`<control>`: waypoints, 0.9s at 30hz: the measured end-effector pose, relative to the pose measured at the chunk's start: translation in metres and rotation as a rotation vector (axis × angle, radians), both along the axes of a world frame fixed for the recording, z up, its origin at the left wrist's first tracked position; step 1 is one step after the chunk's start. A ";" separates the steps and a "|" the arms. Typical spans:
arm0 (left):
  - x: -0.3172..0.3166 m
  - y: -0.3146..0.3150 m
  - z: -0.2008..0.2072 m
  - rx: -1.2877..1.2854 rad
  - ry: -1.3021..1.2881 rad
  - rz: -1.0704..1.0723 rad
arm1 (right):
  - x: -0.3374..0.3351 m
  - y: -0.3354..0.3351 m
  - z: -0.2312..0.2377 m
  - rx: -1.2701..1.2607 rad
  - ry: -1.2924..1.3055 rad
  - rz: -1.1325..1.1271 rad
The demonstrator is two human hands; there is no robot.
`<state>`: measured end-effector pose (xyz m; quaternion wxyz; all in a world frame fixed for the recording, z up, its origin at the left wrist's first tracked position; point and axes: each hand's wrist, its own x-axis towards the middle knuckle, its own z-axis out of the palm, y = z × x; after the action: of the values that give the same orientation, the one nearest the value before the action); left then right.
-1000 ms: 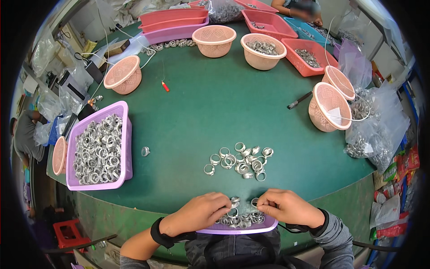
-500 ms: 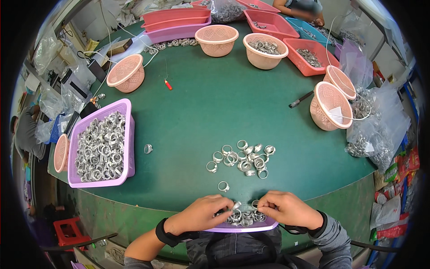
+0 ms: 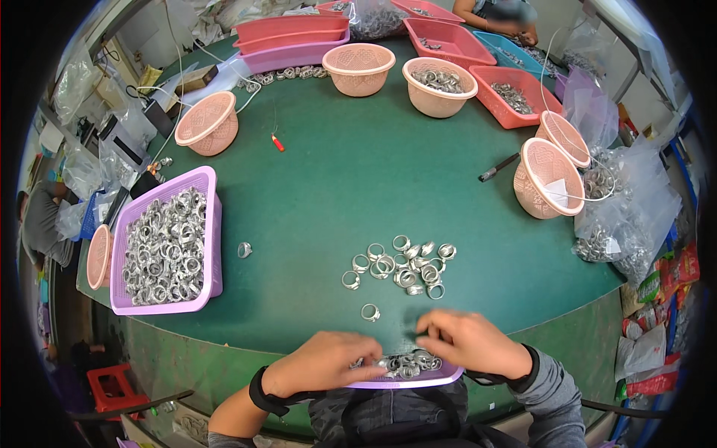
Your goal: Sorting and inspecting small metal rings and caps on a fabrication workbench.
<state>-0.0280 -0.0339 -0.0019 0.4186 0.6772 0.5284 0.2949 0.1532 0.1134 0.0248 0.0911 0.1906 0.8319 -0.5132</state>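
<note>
A purple plastic basket (image 3: pixel 407 383) of silver metal rings (image 3: pixel 409 364) sits on my lap at the table's near edge. My left hand (image 3: pixel 325 362) reaches into it, thumb and forefinger closing around a ring (image 3: pixel 382 364) partly covered by the fingers. My right hand (image 3: pixel 474 342) hovers over the table edge, just above the basket's right side. Its fingers are bent but apart, with no ring visible between them. Ahead, a loose pile of rings (image 3: pixel 407 278) lies on the green table (image 3: pixel 321 201); a single ring (image 3: pixel 370 312) lies nearer to me.
A larger purple basket (image 3: pixel 215 276) heaped with rings stands left, a lone ring (image 3: pixel 244 250) beside it. Peach baskets (image 3: pixel 358 75), red trays (image 3: pixel 515 116), a black pen (image 3: pixel 498 168) and bagged rings (image 3: pixel 627 216) surround the work area. Another person (image 3: pixel 500 15) sits at the far right.
My left hand has lowered from above the basket into its rings. My right hand has lifted forward from the basket, its pinch loosened. The view has shifted slightly.
</note>
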 end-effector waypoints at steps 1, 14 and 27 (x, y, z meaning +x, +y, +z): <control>0.001 0.004 0.001 0.005 0.124 0.161 | -0.004 0.001 -0.004 0.198 0.083 -0.073; 0.015 0.008 -0.002 0.022 0.164 0.171 | -0.006 -0.001 -0.016 0.460 0.247 -0.206; 0.023 0.016 0.002 0.056 0.153 -0.050 | 0.023 0.000 -0.014 0.266 0.150 0.074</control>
<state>-0.0052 -0.0180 0.0000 0.3651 0.7222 0.5334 0.2462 0.1762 0.1132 0.0105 0.0214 0.1313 0.9034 -0.4077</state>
